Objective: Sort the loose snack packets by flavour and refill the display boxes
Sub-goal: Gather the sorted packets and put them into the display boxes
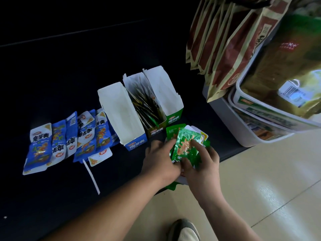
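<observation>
Both hands hold a stack of green snack packets (pixel 186 145) near the front edge of the dark shelf. My left hand (pixel 160 159) grips the stack's left side. My right hand (pixel 202 162) pinches the top green packet with thumb and fingers. Behind them stand three open display boxes: a blue one (pixel 121 115) that looks empty, an olive one (pixel 147 105) holding several packets upright, and a green one (pixel 165 94) that looks empty. Several blue packets (pixel 69 138) lie in a row to the left.
A torn white cardboard strip (pixel 91 174) lies on the dark shelf (pixel 52 75) below the blue packets. Large brown bags (pixel 225 49) and white tubs of green-gold bags (pixel 278 94) crowd the right. Below are a tiled floor (pixel 260 188) and my shoe (pixel 185 230).
</observation>
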`<act>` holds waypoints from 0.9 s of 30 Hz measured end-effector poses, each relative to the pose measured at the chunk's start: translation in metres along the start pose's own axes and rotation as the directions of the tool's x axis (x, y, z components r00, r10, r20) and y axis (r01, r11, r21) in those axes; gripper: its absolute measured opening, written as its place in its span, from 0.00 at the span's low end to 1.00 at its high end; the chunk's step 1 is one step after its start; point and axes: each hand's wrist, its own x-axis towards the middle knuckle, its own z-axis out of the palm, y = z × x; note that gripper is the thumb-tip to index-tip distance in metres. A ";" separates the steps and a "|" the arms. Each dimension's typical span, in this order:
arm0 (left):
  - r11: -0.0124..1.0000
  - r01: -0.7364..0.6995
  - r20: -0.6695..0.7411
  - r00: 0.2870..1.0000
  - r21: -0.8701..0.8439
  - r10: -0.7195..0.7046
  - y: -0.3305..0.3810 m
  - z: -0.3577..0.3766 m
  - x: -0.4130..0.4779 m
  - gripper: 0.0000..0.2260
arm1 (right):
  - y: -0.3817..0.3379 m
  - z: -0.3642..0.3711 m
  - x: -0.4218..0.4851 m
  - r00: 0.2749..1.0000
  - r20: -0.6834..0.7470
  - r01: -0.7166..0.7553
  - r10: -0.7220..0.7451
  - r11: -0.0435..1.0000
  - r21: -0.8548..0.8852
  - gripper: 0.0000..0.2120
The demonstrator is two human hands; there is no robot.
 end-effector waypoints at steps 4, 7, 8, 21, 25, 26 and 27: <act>0.991 0.074 -0.079 0.993 -0.108 -0.083 0.002 0.002 0.001 0.38 | 0.003 -0.003 -0.001 0.999 -0.008 -0.044 0.043 0.998 -0.040 0.28; 0.973 0.146 -0.082 0.983 -0.178 -0.163 0.001 0.005 0.003 0.36 | 0.005 -0.006 0.005 0.996 0.042 -0.082 0.085 0.994 -0.071 0.29; 0.961 0.177 -0.060 0.979 -0.214 -0.193 0.000 0.005 0.004 0.33 | 0.005 -0.008 0.006 0.993 0.052 -0.099 0.103 0.992 -0.083 0.29; 0.998 -0.017 -0.015 1.000 -0.057 0.016 0.021 0.001 -0.006 0.31 | -0.005 -0.009 0.012 0.986 0.100 -0.140 0.132 0.987 0.077 0.30; 0.983 -0.053 0.088 0.994 -0.176 0.069 0.031 -0.012 -0.006 0.30 | -0.011 -0.020 0.018 0.986 0.113 -0.136 0.119 0.978 0.158 0.30; 0.976 -0.062 0.092 0.992 -0.207 0.083 0.031 -0.016 -0.005 0.29 | -0.015 -0.023 0.020 0.987 0.113 -0.128 0.111 0.979 0.158 0.30; 0.962 -0.067 0.091 0.991 -0.266 0.095 0.032 -0.020 -0.003 0.29 | -0.019 -0.027 0.021 0.989 0.110 -0.115 0.099 0.982 0.152 0.31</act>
